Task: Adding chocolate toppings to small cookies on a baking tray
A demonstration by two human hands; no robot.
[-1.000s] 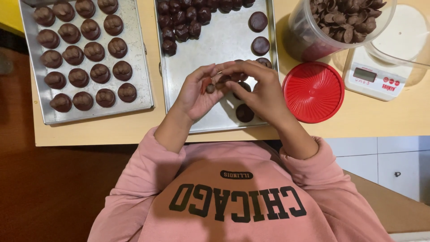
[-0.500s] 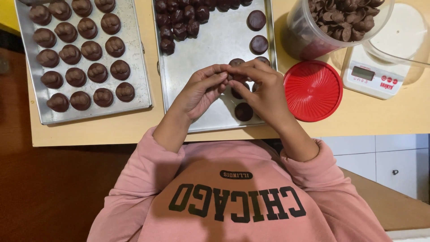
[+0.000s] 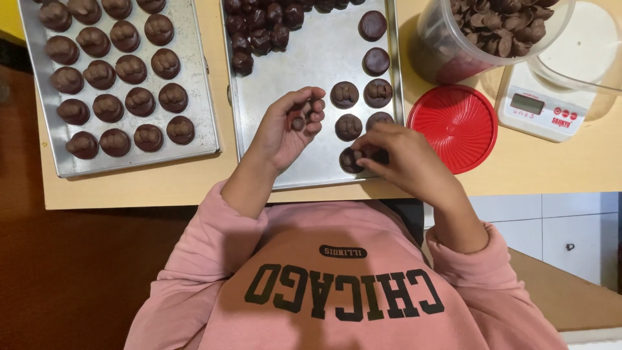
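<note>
Hands now apart, no longer joined over the middle tray point(image 3: 311, 97). Left hand point(image 3: 288, 126) raised, fingers curled around a small chocolate piece point(image 3: 298, 123). Right hand point(image 3: 398, 155) lowered, fingertips pinching a round chocolate point(image 3: 350, 160) at the tray's near edge, beside the red lid point(image 3: 457, 126).

Metal trays point(image 3: 214, 139): 2. Topped chocolate rounds on left tray point(image 3: 131, 68): 17. Red lid point(image 3: 458, 127): 1. Scale point(image 3: 545, 107): 1. Clear tub of pieces point(image 3: 453, 45): 1. Hands: 2.
</note>
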